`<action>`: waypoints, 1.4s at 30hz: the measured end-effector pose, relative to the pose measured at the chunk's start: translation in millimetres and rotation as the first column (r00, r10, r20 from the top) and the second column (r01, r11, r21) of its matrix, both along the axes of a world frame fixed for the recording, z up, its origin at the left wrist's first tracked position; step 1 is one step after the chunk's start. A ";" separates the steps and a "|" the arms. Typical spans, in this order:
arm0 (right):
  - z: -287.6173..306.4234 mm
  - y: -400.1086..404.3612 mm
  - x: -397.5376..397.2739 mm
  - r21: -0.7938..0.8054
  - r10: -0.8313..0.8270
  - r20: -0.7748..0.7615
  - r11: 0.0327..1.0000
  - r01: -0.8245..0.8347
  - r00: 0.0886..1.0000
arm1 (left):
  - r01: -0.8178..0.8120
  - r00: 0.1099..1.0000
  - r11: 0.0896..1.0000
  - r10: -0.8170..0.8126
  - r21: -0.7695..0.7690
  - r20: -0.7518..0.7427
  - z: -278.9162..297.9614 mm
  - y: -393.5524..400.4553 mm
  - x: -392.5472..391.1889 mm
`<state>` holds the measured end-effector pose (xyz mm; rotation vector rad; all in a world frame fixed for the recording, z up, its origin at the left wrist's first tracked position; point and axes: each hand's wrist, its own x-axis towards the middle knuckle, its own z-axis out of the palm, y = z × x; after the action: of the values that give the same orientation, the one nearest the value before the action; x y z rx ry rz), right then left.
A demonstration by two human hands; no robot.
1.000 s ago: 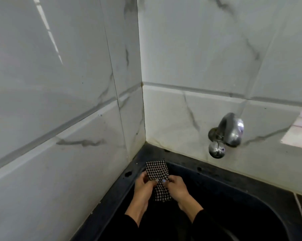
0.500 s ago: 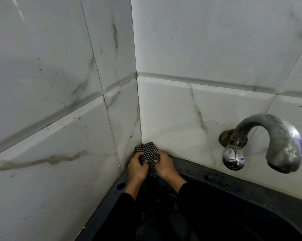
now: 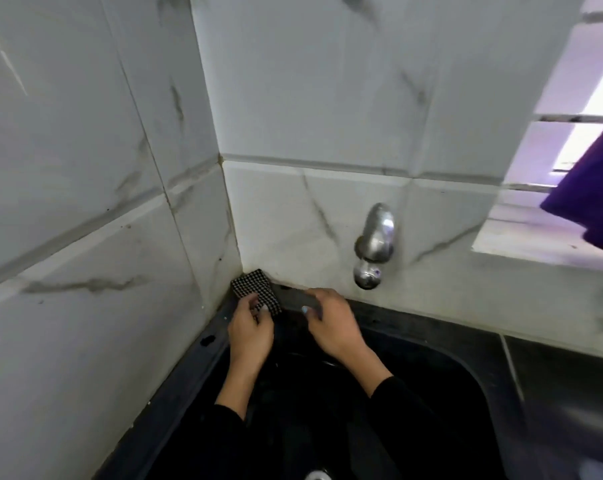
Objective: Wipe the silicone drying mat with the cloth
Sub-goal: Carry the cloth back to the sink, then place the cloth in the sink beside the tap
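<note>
A small black-and-white checked cloth (image 3: 255,289) sits in the corner where the two tiled walls meet, on the back rim of the black sink (image 3: 428,336). My left hand (image 3: 250,329) pinches the cloth's near edge with thumb and fingers. My right hand (image 3: 329,323) is just to the right of the cloth, apart from it. Its fingers are curled over a dark grey strip (image 3: 295,297) on the sink's back rim. Whether that strip is the silicone mat, and whether the hand grips it, is unclear.
A chrome tap (image 3: 374,244) sticks out of the back wall above the sink, right of my hands. White marble-look tiles close in the left and back. A purple fabric (image 3: 593,188) hangs at the right edge by a window sill (image 3: 522,237).
My right hand has come off the cloth and moved right along the sink rim; the left hand still holds the cloth in the corner. The camera has pulled back and turned right.
</note>
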<state>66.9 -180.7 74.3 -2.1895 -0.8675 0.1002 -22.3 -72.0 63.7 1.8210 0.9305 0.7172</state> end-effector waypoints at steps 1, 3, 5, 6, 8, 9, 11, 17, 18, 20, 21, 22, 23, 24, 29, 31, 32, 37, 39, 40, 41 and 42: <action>4.4 -23.0 -5.1 0.028 -0.024 0.020 0.999 0.023 1.000 | 0.012 1.000 1.000 -0.012 -0.002 0.024 7.9 -18.3 -6.8; 10.3 -73.8 -15.8 0.073 -0.072 0.027 0.995 0.070 0.997 | 0.045 0.998 0.999 -0.044 -0.019 0.052 20.6 -59.5 -20.5; 12.7 -122.4 -24.1 0.108 -0.120 0.022 0.987 0.117 0.993 | 0.084 0.994 0.996 -0.082 -0.027 0.070 27.6 -98.8 -32.7; 13.6 -148.0 -27.4 0.116 -0.154 0.027 0.982 0.149 0.988 | 0.111 0.991 0.993 -0.109 -0.029 0.077 30.8 -119.3 -37.7; 13.7 -203.9 -34.0 0.128 -0.226 0.021 0.967 0.222 0.974 | 0.168 0.983 0.985 -0.164 -0.043 0.085 34.6 -163.8 -47.0; 12.5 -228.6 -35.9 0.134 -0.258 0.006 0.958 0.255 0.966 | 0.192 0.979 0.980 -0.188 -0.044 0.080 35.4 -182.5 -50.8; 7.9 -285.2 -41.6 0.140 -0.324 -0.025 0.936 0.324 0.946 | 0.244 0.969 0.969 -0.242 -0.040 0.050 36.7 -226.0 -56.2; -15.3 -450.8 -48.6 0.040 -0.502 -0.060 0.863 0.504 0.863 | 0.354 0.933 0.933 -0.357 -0.057 -0.049 23.1 -355.9 -68.9; -18.5 -476.7 -47.7 0.017 -0.529 -0.067 0.847 0.531 0.846 | 0.356 0.930 0.932 -0.360 -0.064 -0.072 17.5 -376.2 -71.0; -24.2 -525.0 -44.8 -0.026 -0.589 -0.080 0.807 0.589 0.804 | 0.360 0.918 0.930 -0.368 -0.079 -0.150 4.6 -413.6 -73.7; -26.3 -547.8 -43.7 -0.045 -0.621 -0.077 0.784 0.619 0.780 | 0.362 0.907 0.930 -0.369 -0.072 -0.202 -1.8 -431.3 -73.6; -28.6 -571.0 -43.1 -0.064 -0.653 -0.072 0.757 0.650 0.754 | 0.367 0.895 0.928 -0.370 -0.058 -0.249 -8.0 -448.5 -74.0; -30.3 -592.0 -43.2 -0.087 -0.686 -0.071 0.728 0.680 0.725 | 0.373 0.885 0.927 -0.368 -0.042 -0.286 -13.4 -463.1 -74.6; -30.6 -609.2 -43.0 -0.114 -0.720 -0.070 0.693 0.712 0.690 | 0.376 0.876 0.926 -0.364 -0.023 -0.318 -17.3 -473.3 -75.1; -31.6 -672.0 -49.1 -0.345 -0.840 -0.007 0.512 0.787 0.543 | 0.342 0.833 0.938 -0.277 0.051 -0.479 -26.6 -499.5 -73.4; -34.7 -683.2 -48.9 -0.422 -0.865 0.013 0.450 0.787 0.501 | 0.322 0.818 0.945 -0.244 0.062 -0.520 -28.0 -501.7 -68.4; -36.2 -686.1 -48.3 -0.448 -0.879 0.004 0.424 0.787 0.476 | 0.309 0.808 0.949 -0.228 0.062 -0.543 -28.2 -501.8 -65.5; -37.5 -687.6 -43.0 -0.472 -0.925 -0.064 0.360 0.805 0.376 | 0.283 0.762 0.956 -0.174 0.079 -0.624 -29.0 -498.0 -50.0; -35.4 -689.2 -38.7 -0.483 -0.934 -0.064 0.337 0.808 0.352 | 0.276 0.748 0.958 -0.165 0.074 -0.643 -31.6 -496.0 -43.7; -33.1 -689.6 -35.9 -0.483 -0.936 -0.075 0.336 0.809 0.344 | 0.263 0.741 0.963 -0.164 0.056 -0.651 -33.4 -493.3 -40.5; -30.3 -689.7 -33.0 -0.480 -0.936 -0.086 0.340 0.809 0.342 | 0.245 0.734 0.969 -0.169 0.025 -0.658 -35.6 -489.7 -38.3; -25.7 -688.7 -29.2 -0.475 -0.933 -0.092 0.348 0.808 0.347 | 0.234 0.728 0.972 -0.184 -0.013 -0.661 -37.3 -485.2 -35.8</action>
<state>37.7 -869.4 48.5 -2.5587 0.7355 0.0986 -58.1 -557.2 26.5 2.2517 1.1182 -0.0752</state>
